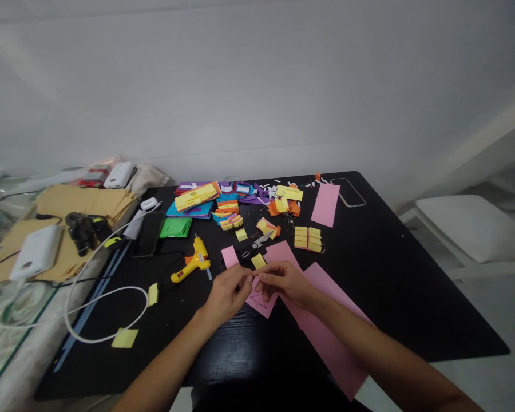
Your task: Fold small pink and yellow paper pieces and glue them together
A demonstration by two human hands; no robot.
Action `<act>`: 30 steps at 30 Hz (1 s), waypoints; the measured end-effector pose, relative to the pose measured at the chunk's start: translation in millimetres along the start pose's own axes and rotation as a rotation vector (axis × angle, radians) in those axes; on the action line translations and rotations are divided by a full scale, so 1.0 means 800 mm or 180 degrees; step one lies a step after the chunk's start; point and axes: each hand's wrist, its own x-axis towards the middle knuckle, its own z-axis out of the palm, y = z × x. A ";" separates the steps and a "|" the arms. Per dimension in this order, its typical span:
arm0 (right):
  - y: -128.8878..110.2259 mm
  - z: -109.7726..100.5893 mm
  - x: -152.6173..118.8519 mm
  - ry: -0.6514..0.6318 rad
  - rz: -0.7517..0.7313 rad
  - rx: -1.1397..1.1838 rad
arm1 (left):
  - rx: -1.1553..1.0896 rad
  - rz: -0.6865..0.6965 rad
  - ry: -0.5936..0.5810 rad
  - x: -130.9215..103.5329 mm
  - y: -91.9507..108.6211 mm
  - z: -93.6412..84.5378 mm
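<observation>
My left hand (229, 290) and my right hand (285, 280) meet tip to tip near the front middle of the table, both closed in a pinch. Between and under their fingers is a small pink paper piece (264, 309) marked with dark lines; the fingertips hide its upper edge. Larger pink sheets (326, 286) lie beneath my right forearm. Just beyond the hands are a small pink strip (229, 256), a yellow paper square (258, 261) and scissors (261, 240). Left of my left hand rests a yellow hot glue gun (193, 262).
Folded coloured paper (197, 196) and scraps spread along the back. Yellow folded pieces (308, 239) and another pink sheet (325, 205) lie right of them. A phone (149, 233) and a looped white cable (107, 292) occupy the left; a white stool (459, 229) stands at right.
</observation>
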 end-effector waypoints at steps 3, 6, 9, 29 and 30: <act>-0.002 0.015 -0.008 -0.0105 -0.0141 -0.0183 | -0.0044 -0.0101 0.0309 0.001 0.004 -0.007; -0.003 0.035 -0.022 -0.0166 -0.0348 -0.0654 | -0.0147 -0.0227 0.0585 0.001 0.006 -0.015; -0.005 0.055 -0.041 -0.0031 -0.0733 -0.1825 | -0.0338 -0.0384 0.0771 0.002 0.010 -0.018; -0.026 0.055 -0.098 0.0397 -0.0815 -0.0268 | -0.1275 -0.0884 0.0501 0.002 0.068 -0.010; -0.026 0.055 -0.098 0.0359 -0.0784 -0.0177 | -0.1257 -0.0848 0.0424 0.004 0.071 -0.010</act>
